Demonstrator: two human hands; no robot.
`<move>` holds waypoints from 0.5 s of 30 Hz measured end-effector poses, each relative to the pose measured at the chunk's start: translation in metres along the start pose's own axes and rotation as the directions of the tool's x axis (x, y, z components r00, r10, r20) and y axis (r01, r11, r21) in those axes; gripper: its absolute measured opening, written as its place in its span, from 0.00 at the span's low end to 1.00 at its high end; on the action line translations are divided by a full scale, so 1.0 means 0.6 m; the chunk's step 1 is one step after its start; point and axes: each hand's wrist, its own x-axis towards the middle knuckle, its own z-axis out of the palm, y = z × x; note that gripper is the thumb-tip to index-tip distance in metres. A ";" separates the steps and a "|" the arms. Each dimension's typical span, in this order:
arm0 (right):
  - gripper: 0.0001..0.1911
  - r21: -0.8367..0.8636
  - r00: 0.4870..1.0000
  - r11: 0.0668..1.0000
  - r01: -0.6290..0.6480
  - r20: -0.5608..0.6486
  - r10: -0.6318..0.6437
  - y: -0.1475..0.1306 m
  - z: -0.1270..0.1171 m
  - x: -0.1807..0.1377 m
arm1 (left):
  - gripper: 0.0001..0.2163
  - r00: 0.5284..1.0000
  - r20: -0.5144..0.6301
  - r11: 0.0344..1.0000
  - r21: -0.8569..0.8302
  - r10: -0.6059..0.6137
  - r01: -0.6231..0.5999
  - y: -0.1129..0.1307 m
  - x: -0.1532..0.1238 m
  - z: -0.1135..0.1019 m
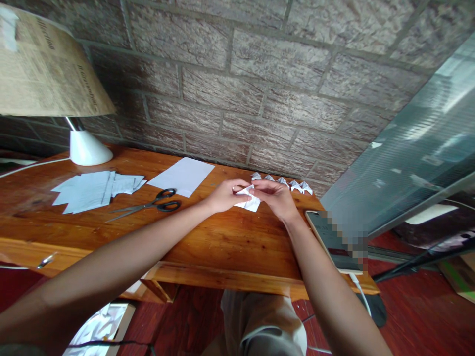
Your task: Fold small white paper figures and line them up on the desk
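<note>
A small folded piece of white paper (251, 203) is held between my two hands above the wooden table. My left hand (225, 196) pinches its left side, thumb in front. On the upper right side, the fingers and thumb of my right hand (275, 196) grip the same paper. Just behind my right hand stands a row of several small folded paper shapes (296, 186) with pointed tops, partly covered by the hand. Black-handled scissors (156, 202) lie to the left of my left hand, blades pointing left.
A white sheet (181, 177) lies behind the scissors, and a pile of cut paper pieces (91, 190) is farther left. At the back left stands a lamp (89, 148). A phone (334, 240) with a cable rests at the table's right edge. A brick wall (208, 89) rises behind.
</note>
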 end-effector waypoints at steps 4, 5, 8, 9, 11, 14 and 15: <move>0.12 -0.046 0.996 0.999 -0.001 0.087 0.005 -0.006 -0.008 -0.002 | 0.14 0.999 0.038 1.000 0.006 -0.026 0.026 0.004 0.000 -0.002; 0.12 -0.053 0.995 0.999 -0.005 0.103 0.010 -0.008 -0.010 -0.002 | 0.15 0.998 0.044 0.999 -0.006 -0.034 0.034 0.006 0.000 -0.003; 0.12 -0.059 0.987 0.998 -0.038 0.153 0.047 -0.011 -0.017 -0.003 | 0.15 0.997 0.066 0.998 -0.035 -0.050 0.052 0.010 -0.001 -0.003; 0.12 -0.061 0.984 0.997 -0.055 0.167 0.064 -0.012 -0.019 -0.002 | 0.14 0.996 0.073 0.998 -0.030 -0.055 0.058 0.010 -0.001 -0.003; 0.13 -0.062 0.979 0.994 -0.088 0.180 0.098 -0.011 -0.021 -0.002 | 0.13 0.995 0.080 0.998 -0.005 -0.063 0.063 0.010 -0.002 -0.002; 0.14 -0.054 0.973 0.989 -0.136 0.180 0.143 -0.005 -0.022 0.000 | 0.12 0.994 0.093 0.998 0.027 -0.053 0.050 0.006 -0.003 0.000; 0.15 -0.045 0.971 0.987 -0.153 0.178 0.158 -0.003 -0.023 0.000 | 0.12 0.994 0.098 0.998 0.038 -0.045 0.041 0.003 -0.003 0.000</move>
